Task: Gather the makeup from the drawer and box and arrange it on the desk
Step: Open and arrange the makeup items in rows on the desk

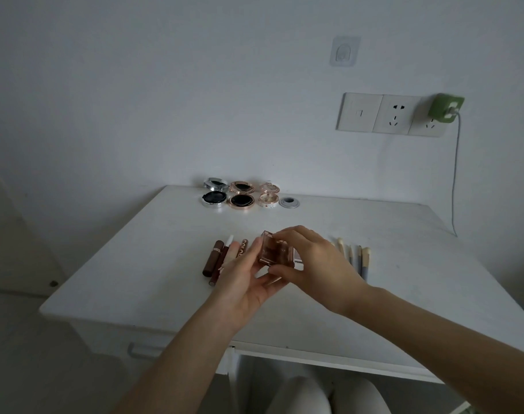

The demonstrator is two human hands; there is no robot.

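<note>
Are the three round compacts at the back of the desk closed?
No, all three compacts sit with lids propped open near the wall.

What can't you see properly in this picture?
- Head view: the brown box contents, blurred and partly covered by the left hand and right hand.
- Brushes: lower ends hidden behind the right hand.
- Tubes: labels too small.

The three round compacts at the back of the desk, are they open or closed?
Open. Each of the three compacts has its lid raised behind its base, near the wall, so the inside pans show. They stand in a row on the desk.
</note>
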